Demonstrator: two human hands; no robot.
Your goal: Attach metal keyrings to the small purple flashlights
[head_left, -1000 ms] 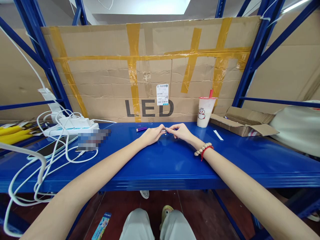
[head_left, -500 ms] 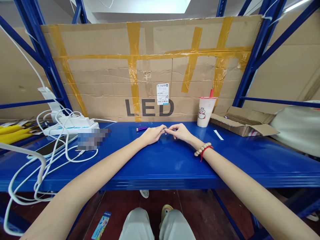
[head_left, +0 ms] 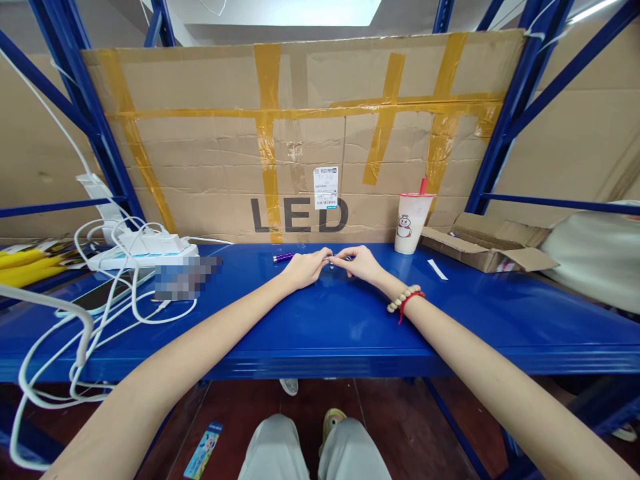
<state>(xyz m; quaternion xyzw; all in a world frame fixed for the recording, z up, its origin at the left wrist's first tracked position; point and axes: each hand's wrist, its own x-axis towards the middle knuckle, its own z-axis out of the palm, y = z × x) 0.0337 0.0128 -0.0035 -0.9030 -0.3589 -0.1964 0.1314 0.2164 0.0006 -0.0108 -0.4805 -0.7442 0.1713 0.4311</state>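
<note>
My left hand (head_left: 306, 268) and my right hand (head_left: 361, 264) meet fingertip to fingertip over the blue shelf top (head_left: 320, 327). Both are pinched closed around something small, mostly covered by the fingers and too small to name. A tiny bright spot shows just below the fingertips. On the blue surface beside my left hand lies a purple, pen-like cylinder (head_left: 283, 257), its right end hidden behind that hand. Round my right wrist are a beaded bracelet (head_left: 404, 299) and a red cord.
A white cup with a red straw (head_left: 413, 225) stands right of my hands, near a white strip (head_left: 437, 269) and an open cardboard box (head_left: 487, 243). At left lie tangled white cables, a power strip (head_left: 145, 259) and a phone (head_left: 97, 298). Taped cardboard (head_left: 210, 167) closes the back.
The fingers of both hands have shifted very slightly at the pinch. My right wrist has moved a touch to the left; everything else stays where it was.
</note>
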